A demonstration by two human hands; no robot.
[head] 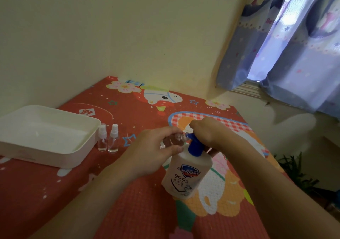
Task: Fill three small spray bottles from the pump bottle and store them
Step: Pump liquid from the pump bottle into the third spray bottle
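Note:
A white pump bottle (pixel 187 172) with a blue pump head (pixel 194 145) stands on the red patterned table (pixel 128 192). My left hand (pixel 156 150) grips a small clear spray bottle (pixel 173 140) without its cap, tilted, its open neck against the blue nozzle. My right hand (pixel 206 132) rests on top of the pump head, fingers curled over it. Two more small clear spray bottles (pixel 102 138) (pixel 113 139) with white spray caps stand upright side by side to the left, beside a white tray (pixel 88 143).
The white tray sits at the table's left edge against the wall. A curtained window (pixel 294 45) is at the upper right. A green plant (pixel 294 170) sits beyond the table's right edge. Walls close off the table's far side.

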